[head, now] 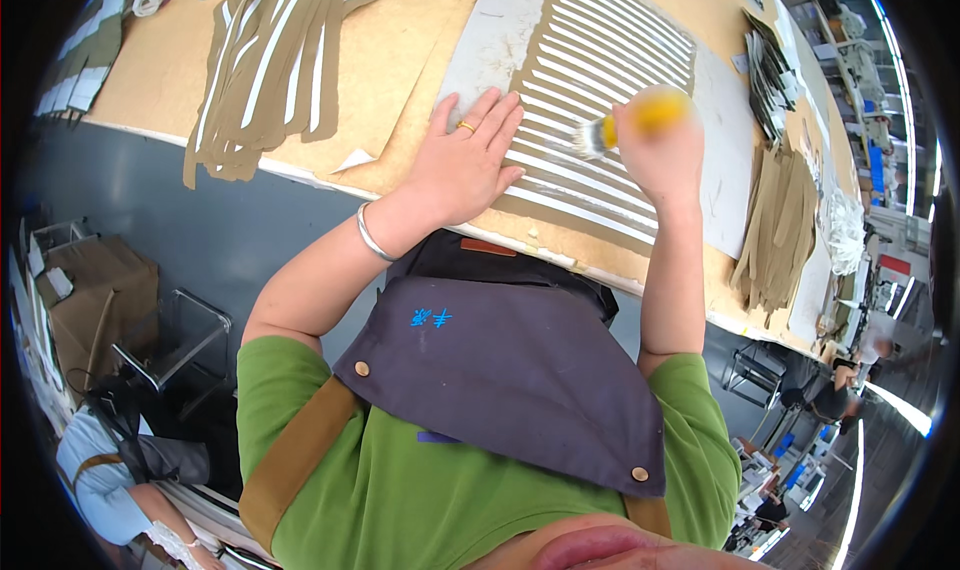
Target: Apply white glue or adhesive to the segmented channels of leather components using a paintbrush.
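A row of brown strips with white bands between them (611,52) lies on a grey sheet (484,41) on the table before me. My right hand (664,161) grips a flat paintbrush with a yellow handle (596,136). Its pale bristles meet the middle of the striped row, where some bands look smeared. Flat on the left edge of the row and the sheet rests my left hand (469,157), fingers apart and holding nothing. The brush handle's upper end is blurred.
Brown strips with white bands (277,67) overhang the table edge at left. To the right lie plain brown strips (776,229), dark pieces (771,82) and a white cord bundle (846,229). A metal-framed stool (180,337) and another person (105,465) are at lower left.
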Motion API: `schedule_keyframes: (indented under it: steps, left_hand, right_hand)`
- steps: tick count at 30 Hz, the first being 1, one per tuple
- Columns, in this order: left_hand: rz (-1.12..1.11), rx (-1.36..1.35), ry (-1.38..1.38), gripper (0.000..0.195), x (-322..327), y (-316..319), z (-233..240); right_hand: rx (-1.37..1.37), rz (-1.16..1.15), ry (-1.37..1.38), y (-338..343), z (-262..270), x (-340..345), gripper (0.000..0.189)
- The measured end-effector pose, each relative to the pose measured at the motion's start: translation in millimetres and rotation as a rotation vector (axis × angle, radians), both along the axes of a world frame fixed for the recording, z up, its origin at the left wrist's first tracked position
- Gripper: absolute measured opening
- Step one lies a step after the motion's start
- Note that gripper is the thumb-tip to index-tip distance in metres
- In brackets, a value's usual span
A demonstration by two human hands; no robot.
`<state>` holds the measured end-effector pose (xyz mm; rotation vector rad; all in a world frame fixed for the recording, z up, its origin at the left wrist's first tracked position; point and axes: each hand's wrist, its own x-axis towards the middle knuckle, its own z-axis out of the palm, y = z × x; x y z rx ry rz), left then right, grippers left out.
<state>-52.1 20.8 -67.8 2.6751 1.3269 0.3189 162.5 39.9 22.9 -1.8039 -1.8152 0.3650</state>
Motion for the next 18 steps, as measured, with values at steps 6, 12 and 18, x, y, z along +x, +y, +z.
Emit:
schedule_keyframes:
  steps: [6,12,18]
  left_hand:
    - [0.004,0.008,0.017,0.064,0.5,0.0,0.9]
    - [0.034,-0.004,-0.080,0.066,4.7,12.7,8.6]
    - [0.024,0.054,0.000,0.065,11.1,20.9,-5.4]
  right_hand:
    - [-0.020,0.084,0.096,7.2,-5.6,-20.1,0.017]
    - [0.041,-0.053,-0.011,24.1,7.9,9.4,0.019]
    - [-0.006,0.017,-0.073,47.0,-13.4,-10.3,0.020]
